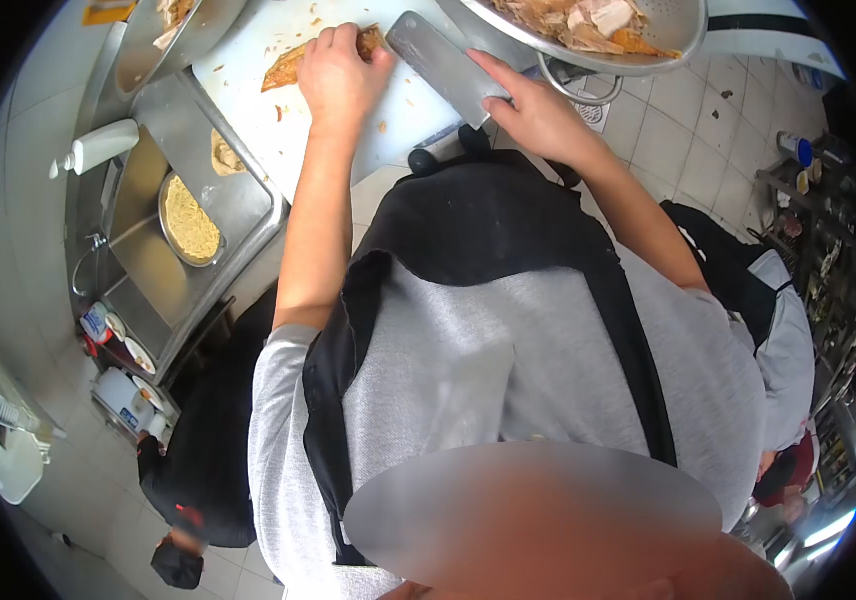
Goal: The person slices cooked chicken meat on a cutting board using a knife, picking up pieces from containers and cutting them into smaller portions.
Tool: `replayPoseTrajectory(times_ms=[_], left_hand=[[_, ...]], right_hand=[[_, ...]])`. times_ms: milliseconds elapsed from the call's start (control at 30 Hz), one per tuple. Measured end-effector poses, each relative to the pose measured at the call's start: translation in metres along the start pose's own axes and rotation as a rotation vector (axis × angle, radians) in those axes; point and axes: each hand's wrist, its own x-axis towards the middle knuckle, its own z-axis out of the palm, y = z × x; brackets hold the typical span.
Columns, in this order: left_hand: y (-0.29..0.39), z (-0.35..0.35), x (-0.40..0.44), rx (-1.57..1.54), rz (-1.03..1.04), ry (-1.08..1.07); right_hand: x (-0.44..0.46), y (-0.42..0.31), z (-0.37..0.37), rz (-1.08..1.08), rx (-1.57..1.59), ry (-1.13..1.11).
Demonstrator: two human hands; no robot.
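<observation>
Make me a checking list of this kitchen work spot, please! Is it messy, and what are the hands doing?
Surface: white board, dotted with brown scraps.
Job's things: browned meat on the board; meat-filled colander beside it.
Clutter: white bottle and a round pan of pale yellow food, to the left.
Grippers: left hand on the browned meat; right hand gripping a cleaver.
Cables: nothing seen.
Surroundings: tiled floor, crowded shelves, other people nearby.

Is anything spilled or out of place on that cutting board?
Only a little mess: small scraps lie scattered on the white board, apart from the browned meat under the left hand. They look like ordinary chopping crumbs; nothing there looks damaged.
</observation>
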Motion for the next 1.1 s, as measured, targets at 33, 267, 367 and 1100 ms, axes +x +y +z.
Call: replayPoseTrajectory(times_ms=[33,267,367,1100], left_hand=[[-0.001,0.001,0.001,-0.004,0.008,0.013],[-0.009,-0.004,0.0,-0.128,-0.005,-0.033],[-0.016,-0.009,0.003,-0.166,-0.061,-0.11],[-0.02,-0.024,0.004,-0.376,-0.288,-0.24]], right_hand=[[-0.001,0.0,0.001,0.005,0.009,0.006],[0.003,-0.016,-0.01,0.049,0.201,-0.011],[0.007,-0.011,-0.005,0.077,0.189,-0.061],[0.013,-0.047,-0.019,0.254,0.433,-0.155]])
